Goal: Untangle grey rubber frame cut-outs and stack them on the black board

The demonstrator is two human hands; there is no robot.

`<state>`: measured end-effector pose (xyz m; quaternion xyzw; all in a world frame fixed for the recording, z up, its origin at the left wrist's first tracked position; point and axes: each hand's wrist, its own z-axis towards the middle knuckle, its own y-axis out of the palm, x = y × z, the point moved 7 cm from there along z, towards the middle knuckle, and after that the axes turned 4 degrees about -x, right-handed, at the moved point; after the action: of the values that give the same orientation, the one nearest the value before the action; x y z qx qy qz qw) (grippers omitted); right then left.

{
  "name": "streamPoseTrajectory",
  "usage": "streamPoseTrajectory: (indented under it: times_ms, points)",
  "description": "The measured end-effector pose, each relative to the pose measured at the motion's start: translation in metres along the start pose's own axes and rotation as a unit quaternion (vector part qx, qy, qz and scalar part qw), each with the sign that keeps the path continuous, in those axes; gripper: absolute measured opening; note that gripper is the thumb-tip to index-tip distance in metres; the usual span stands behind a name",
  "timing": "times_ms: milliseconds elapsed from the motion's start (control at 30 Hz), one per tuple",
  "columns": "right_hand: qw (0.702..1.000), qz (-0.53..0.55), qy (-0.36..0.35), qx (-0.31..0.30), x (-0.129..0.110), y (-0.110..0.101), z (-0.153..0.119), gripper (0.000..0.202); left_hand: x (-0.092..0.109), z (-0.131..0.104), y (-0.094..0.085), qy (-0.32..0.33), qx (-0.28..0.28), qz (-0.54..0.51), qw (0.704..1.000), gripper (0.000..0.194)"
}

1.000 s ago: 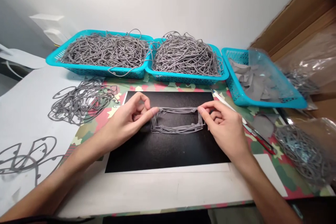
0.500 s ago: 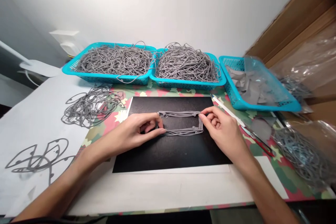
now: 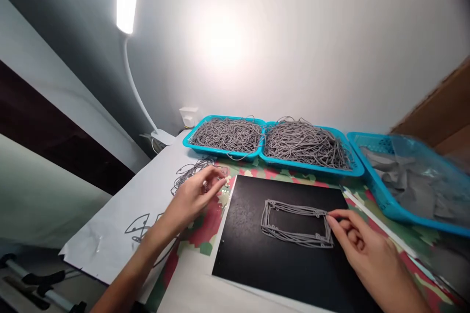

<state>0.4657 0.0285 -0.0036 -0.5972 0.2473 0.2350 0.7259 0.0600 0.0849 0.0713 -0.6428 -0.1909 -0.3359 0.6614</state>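
A stack of thin grey rectangular gaskets point(image 3: 293, 238) lies on a black board point(image 3: 253, 274), its strands slightly spread. At the stack's upper right corner, my right hand point(image 3: 367, 247) pinches the gaskets between thumb and index finger, other fingers curled. My left hand point(image 3: 198, 190) is off the board to the left, thumb and index finger a little apart, nothing visible between them. Just behind it lies a tangled pile of loose dark grey gaskets point(image 3: 189, 172), partly hidden by the hand. A few more gaskets point(image 3: 137, 225) lie apart on white sheeting, partly covered by my left forearm.
Two blue baskets heaped with grey gaskets, the left basket point(image 3: 220, 151) and the middle basket point(image 3: 312, 168), stand along the wall. A third blue basket point(image 3: 389, 210) holds flat grey pieces and clear plastic. A lit lamp point(image 3: 128, 0) rises at left. A white strip point(image 3: 382, 222) lies right of the board.
My left hand has let go of the stack's left side and moved left toward the loose pile. My right hand stays at the stack's corner. The view has swung left and up.
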Motion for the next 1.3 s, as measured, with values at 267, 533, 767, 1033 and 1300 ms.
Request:
streamPoseTrajectory:
  times_ms: [267,533,767,1033,1300]
  points:
    - [0.999,-0.011,-0.027,0.018,-0.013,-0.001,0.001,0.04,-0.035,-0.019,-0.022,-0.024,0.067,0.105,0.992,0.038]
    - [0.998,-0.04,-0.025,0.041,-0.007,-0.002,-0.001,0.049,0.001,0.004,-0.064,0.014,0.108,-0.015,0.994,0.049]
    - [1.0,-0.003,-0.019,0.02,-0.012,-0.004,0.002,0.052,0.036,0.003,-0.117,0.004,0.253,-0.038,0.967,0.04]
    - [1.0,-0.005,0.003,-0.007,0.003,-0.001,0.004,0.047,0.056,0.017,-0.137,0.043,0.26,-0.038,0.964,0.032]
    - [1.0,0.006,0.017,0.025,-0.004,-0.006,0.002,0.045,0.052,0.032,-0.123,0.023,0.182,0.007,0.983,0.037]
